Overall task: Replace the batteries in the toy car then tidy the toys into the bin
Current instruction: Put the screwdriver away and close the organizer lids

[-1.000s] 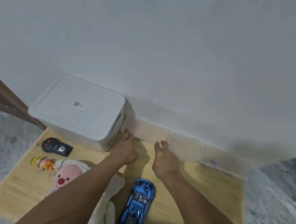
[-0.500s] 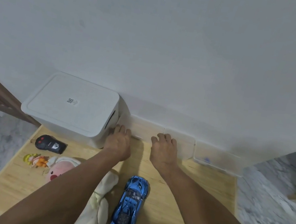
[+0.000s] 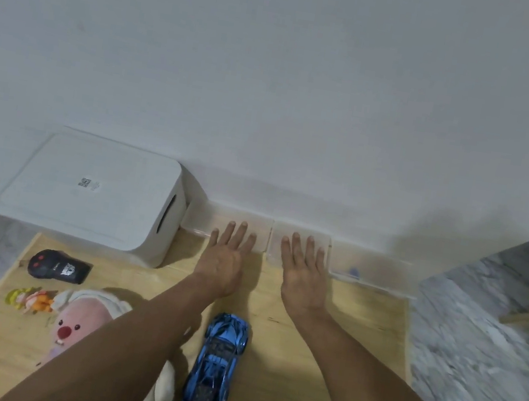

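Pale wooden flooring (image 3: pixel 358 322) runs up to a plain white wall (image 3: pixel 277 63), and I am reaching across it with both arms. My left hand (image 3: pixel 223 263) and right hand (image 3: pixel 305 274) are both flat and spread, palms down, fingers straight and holding nothing. The left fingertips (image 3: pixel 238 229) lie over one clear plastic box (image 3: pixel 204 222) against the wall, the right ones over the neighbouring clear box (image 3: pixel 281 260); whether they press on the lids or hover just above I cannot tell. Beyond my right little finger sits a third clear box (image 3: pixel 373 273) with something small and blue inside, too blurred to name. Left of my left hand stands the white lidded bin (image 3: pixel 84 189), its lid on. Behind my wrists, between my forearms, the blue toy car (image 3: pixel 216 364) rests on its wheels, untouched. Further left lie the black remote (image 3: pixel 58 266), a small yellow-orange figure (image 3: pixel 29 300) and a pink plush (image 3: pixel 77 323) partly under my left forearm. I judge the battery swap has not begun. The risks: light boxes may skid along the wall if I push a lid one-handed, and drawing my arms back carelessly could knock the car.
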A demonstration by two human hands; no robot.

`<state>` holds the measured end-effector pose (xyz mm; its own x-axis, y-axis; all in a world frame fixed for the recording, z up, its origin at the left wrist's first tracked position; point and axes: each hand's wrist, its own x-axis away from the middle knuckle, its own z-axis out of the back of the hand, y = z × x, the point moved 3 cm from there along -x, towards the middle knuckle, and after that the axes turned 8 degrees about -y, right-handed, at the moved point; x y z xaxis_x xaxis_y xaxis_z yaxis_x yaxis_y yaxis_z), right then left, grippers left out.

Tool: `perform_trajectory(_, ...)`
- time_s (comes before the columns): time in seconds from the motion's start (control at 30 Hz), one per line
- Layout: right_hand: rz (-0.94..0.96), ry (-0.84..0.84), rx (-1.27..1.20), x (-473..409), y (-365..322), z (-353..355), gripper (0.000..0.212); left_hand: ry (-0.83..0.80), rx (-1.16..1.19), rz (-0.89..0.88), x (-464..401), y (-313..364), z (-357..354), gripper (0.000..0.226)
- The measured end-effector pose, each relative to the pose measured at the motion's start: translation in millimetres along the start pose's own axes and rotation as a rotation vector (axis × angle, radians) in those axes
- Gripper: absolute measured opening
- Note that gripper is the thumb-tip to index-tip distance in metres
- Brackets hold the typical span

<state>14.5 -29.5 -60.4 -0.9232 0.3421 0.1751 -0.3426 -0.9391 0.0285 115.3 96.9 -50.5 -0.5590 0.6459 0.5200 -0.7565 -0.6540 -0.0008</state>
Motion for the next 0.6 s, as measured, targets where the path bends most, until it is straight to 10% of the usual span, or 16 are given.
perform_trajectory(0.4, -0.034, 0.011, -0.152, -7, 18, 6, 0.068, -0.042, 0.097, -0.004, -5, -3, 1, 0.083)
perform_trajectory(0.6, -0.469, -0.194, -0.279, 13, 53, 15, 0.113, -0.055, 0.129, -0.004, -5, -3, 4, 0.083)
